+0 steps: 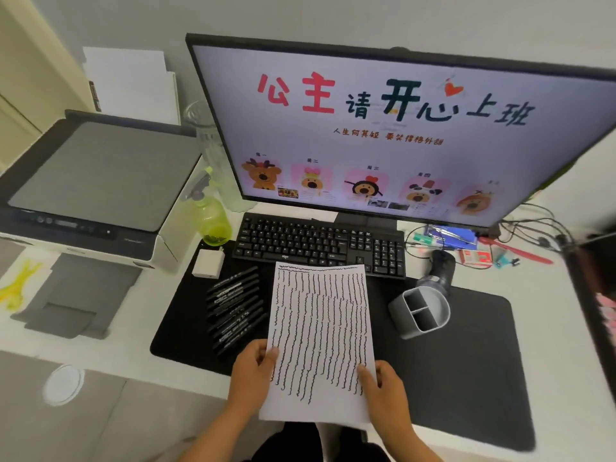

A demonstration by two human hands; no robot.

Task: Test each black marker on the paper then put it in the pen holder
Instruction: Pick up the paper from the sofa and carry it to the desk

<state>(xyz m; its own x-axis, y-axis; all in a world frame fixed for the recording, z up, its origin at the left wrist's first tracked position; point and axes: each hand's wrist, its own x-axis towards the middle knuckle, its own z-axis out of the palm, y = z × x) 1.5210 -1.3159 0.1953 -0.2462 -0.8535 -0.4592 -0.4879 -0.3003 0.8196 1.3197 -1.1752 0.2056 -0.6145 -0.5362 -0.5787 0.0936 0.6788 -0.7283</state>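
Observation:
A white sheet of paper [320, 328] covered with rows of black wavy lines lies over the black desk mat. My left hand [251, 375] grips its lower left edge, thumb on top. My right hand [383, 388] grips its lower right edge the same way. Several black markers [235, 306] lie side by side on the mat, just left of the paper. A grey pen holder [420, 310] with divided compartments stands to the right of the paper; nothing shows inside it.
Behind the paper sit a black keyboard [320, 243] and a large monitor [383, 128]. A printer [96, 191] is at the left, with a green spray bottle [213, 218] and a white charger [208, 263] beside it. Cables and small items clutter the right rear.

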